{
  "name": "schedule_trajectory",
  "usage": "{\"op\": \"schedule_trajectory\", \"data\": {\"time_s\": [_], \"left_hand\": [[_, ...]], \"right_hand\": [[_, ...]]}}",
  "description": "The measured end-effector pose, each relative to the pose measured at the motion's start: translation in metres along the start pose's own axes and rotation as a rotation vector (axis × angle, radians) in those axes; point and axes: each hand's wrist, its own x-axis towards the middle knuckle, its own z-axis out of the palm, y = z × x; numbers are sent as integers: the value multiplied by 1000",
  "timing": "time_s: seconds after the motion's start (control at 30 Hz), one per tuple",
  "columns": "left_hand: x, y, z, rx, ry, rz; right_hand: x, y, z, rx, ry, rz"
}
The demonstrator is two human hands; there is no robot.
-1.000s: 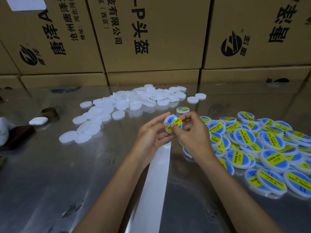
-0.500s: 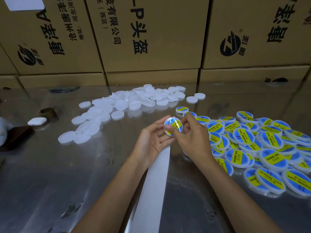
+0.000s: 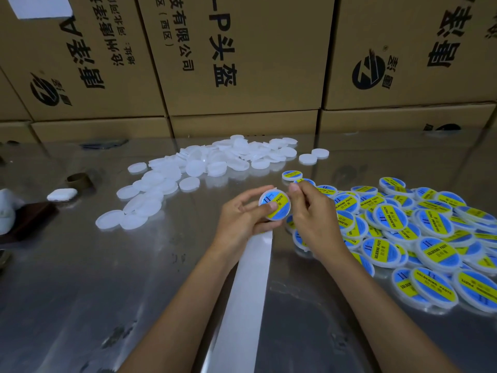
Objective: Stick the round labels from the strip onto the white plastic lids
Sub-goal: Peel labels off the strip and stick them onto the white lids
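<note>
**Holding 1 labelled lid between 2 hands above the steel table**

Gripping is by the left hand: its thumb lies across the lower face of a round white plastic lid bearing a blue-and-yellow label, and its fingers curl behind the lid's far edge. The lid is tilted, label towards the camera, and held clear of the table. The right hand is beside the lid at its right edge, fingers curled with thumb and forefinger tips close together at the top; whether they pinch the lid's rim or only touch it cannot be told.

Directly beneath the hands a long white backing strip lies flat on the reflective steel table, running from just under the left hand to the near edge of view. No labels are visible on the exposed part.

To the right of the hands lies a heap of finished lids with blue-and-yellow labels, overlapping one another. Beyond and to the left is a spread of plain white unlabelled lids, well apart from the finished heap.

At the far left sit a small white oblong case and a brown tape roll. Printed brown cardboard cartons are stacked along the back of the table.
</note>
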Motion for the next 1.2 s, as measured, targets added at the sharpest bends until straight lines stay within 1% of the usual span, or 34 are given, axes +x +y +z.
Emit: {"op": "schedule_trajectory", "data": {"time_s": [0.1, 0.2, 0.3, 0.43, 0.6, 0.67, 0.73, 0.8, 0.87, 0.97, 1.03, 1.13, 1.2], "left_hand": [[-1, 1, -1, -66, 105, 19], [0, 0, 0, -131, 211, -4], [1, -1, 2, -145, 261, -17], [1, 0, 4, -194, 182, -36], [0, 1, 6, -188, -56, -49], [0, 1, 5, -157, -133, -54], [0, 0, 5, -80, -142, -34], [0, -1, 4, -11, -86, -6], [0, -1, 4, 24, 2, 15], [0, -1, 1, 59, 129, 43], [0, -1, 0, 44, 170, 51], [2, 2, 0, 10, 238, 49], [2, 3, 1, 35, 253, 40]], "right_hand": [[-1, -2, 2, 40, -102, -14], [-3, 0, 8, 2, -201, -10], [-4, 1, 12, -7, -178, -27], [-5, 0, 14, 87, -64, -10], [-2, 1, 4, 61, 29, 31], [-1, 2, 2, 82, 40, 75], [-2, 0, 3, 79, 20, 97], [-3, -4, 4, 61, -2, 96], [-6, -10, 6, 64, -37, 76], [-12, -15, 11, 60, -148, 43], [-13, -15, 13, 99, -200, 62], [-12, -15, 13, 247, -291, 114], [-12, -17, 12, 268, -305, 115]]}}
